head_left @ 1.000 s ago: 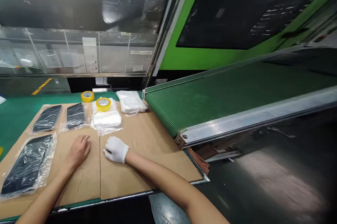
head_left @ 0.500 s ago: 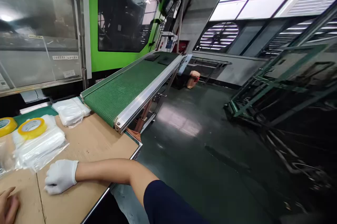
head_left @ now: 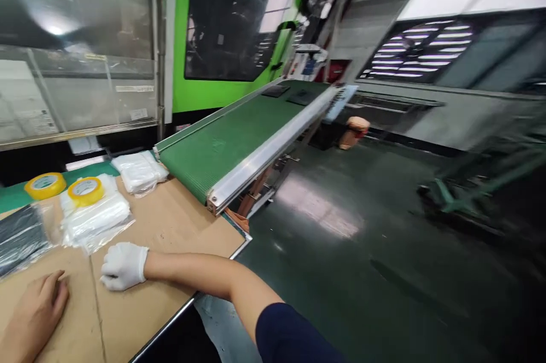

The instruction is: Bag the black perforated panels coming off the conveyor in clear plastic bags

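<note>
My bare left hand (head_left: 40, 309) rests on the cardboard sheet (head_left: 170, 226) at the lower left, fingers loosely bent and holding nothing. To its right lies my right hand (head_left: 124, 266) in a white glove, fingers curled into a fist on the cardboard, with nothing showing in it. Just beyond the right hand is a stack of clear plastic bags (head_left: 96, 215) with a roll of yellow tape (head_left: 85, 191) on top. A dark flat item in a clear bag (head_left: 23, 238) lies beyond my left hand.
Another yellow tape roll (head_left: 45, 185) and a second pile of bags (head_left: 140, 172) stand at the table's back. A green conveyor belt (head_left: 230, 141) slopes up from the table, carrying two dark flat pieces (head_left: 275, 91). A green-framed machine (head_left: 181, 90) stands behind; a green metal frame (head_left: 452, 198) stands right.
The view has swung left, so the scene sits further right. More of my left hand and the bagged dark item now show. My right hand stays as a fist on the cardboard.
</note>
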Demonstrator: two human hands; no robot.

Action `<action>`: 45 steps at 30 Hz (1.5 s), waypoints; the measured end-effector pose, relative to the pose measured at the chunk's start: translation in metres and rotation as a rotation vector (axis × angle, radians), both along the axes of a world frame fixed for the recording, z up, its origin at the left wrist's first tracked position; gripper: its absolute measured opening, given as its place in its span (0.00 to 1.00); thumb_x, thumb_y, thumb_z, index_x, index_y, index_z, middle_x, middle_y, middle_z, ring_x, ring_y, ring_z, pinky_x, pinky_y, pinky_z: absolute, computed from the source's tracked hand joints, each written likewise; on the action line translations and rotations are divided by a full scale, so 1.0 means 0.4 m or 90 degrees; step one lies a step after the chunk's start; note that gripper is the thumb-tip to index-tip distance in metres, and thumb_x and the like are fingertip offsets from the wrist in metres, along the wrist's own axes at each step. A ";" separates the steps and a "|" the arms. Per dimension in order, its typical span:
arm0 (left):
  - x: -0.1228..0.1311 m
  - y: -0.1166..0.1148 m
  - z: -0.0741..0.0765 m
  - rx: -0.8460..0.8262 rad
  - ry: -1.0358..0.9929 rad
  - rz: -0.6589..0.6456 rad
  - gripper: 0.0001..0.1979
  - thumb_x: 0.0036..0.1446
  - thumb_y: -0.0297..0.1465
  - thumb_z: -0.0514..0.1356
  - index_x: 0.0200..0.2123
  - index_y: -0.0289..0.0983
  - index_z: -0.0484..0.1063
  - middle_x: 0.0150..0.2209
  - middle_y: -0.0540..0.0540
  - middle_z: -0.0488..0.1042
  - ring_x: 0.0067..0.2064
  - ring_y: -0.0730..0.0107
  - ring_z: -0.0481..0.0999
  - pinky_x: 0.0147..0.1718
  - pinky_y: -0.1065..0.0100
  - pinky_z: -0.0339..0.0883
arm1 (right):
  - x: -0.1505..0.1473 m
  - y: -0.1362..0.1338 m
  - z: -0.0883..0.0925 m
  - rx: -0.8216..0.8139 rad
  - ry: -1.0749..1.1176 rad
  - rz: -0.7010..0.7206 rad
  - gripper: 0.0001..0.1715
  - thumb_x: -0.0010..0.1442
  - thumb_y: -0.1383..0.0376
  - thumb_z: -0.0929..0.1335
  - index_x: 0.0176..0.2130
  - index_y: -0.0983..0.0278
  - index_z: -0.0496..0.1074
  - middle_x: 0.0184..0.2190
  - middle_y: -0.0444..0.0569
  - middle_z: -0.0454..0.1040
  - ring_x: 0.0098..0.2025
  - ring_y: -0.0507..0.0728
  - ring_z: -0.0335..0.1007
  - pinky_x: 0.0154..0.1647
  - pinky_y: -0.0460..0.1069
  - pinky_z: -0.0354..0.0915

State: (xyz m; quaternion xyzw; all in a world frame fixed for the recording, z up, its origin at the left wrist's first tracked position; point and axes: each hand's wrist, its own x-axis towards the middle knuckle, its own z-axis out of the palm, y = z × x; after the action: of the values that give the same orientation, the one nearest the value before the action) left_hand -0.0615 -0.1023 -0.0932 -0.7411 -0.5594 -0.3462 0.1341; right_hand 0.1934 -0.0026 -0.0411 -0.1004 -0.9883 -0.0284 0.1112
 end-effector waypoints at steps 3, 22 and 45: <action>0.055 -0.015 0.072 0.034 0.053 0.036 0.07 0.67 0.34 0.53 0.42 0.41 0.70 0.35 0.42 0.80 0.36 0.53 0.81 0.37 0.57 0.76 | 0.006 0.000 0.010 -0.001 0.002 -0.008 0.19 0.67 0.58 0.65 0.28 0.63 0.75 0.29 0.50 0.79 0.32 0.58 0.70 0.31 0.52 0.58; 0.079 -0.030 0.084 -0.048 0.007 0.104 0.11 0.67 0.30 0.51 0.44 0.38 0.72 0.38 0.40 0.78 0.40 0.54 0.79 0.40 0.55 0.76 | 0.007 0.011 0.005 0.016 0.004 -0.003 0.17 0.66 0.61 0.66 0.28 0.64 0.75 0.28 0.50 0.77 0.29 0.56 0.65 0.32 0.52 0.53; 0.068 -0.025 0.061 -0.051 0.006 0.098 0.09 0.68 0.27 0.52 0.46 0.38 0.71 0.39 0.40 0.77 0.42 0.54 0.76 0.41 0.55 0.74 | 0.009 0.004 0.007 0.010 0.048 -0.018 0.17 0.64 0.63 0.65 0.26 0.65 0.75 0.26 0.48 0.74 0.29 0.53 0.59 0.34 0.51 0.47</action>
State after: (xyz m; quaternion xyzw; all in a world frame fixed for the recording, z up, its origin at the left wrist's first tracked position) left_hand -0.0342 -0.1124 -0.0686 -0.7021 -0.6276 -0.3086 0.1335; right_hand 0.1970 -0.0008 -0.0384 -0.1142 -0.9817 -0.0339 0.1489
